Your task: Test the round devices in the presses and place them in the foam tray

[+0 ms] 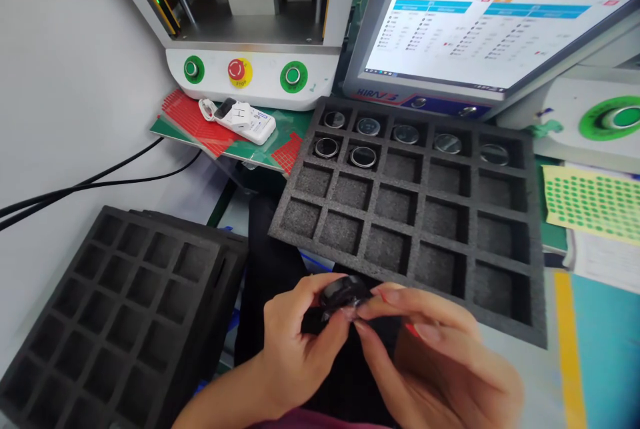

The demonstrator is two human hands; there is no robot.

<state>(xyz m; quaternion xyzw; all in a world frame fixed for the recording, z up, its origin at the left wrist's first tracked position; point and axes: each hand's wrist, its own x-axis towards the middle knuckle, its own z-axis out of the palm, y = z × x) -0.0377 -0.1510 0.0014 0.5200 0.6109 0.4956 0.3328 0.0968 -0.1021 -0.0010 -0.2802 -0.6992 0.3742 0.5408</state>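
Observation:
My left hand is closed around a small round black piece, like a watch case, gripping it between thumb and forefinger. My right hand meets it from the right, thumb and forefinger pinched at its lower edge. A small clear, shiny bit shows between the fingertips, but whether it is film I cannot tell. Just beyond the hands lies a dark foam tray with square pockets. Round glass-faced discs sit in its far row, and two ringed ones, including a ringed disc, lie in the second row.
Stacked foam trays stand at the left. Behind are a press machine with green buttons and a red stop button, a white handheld device, and a monitor. A green-dot sticker sheet lies right. Black cables cross the left.

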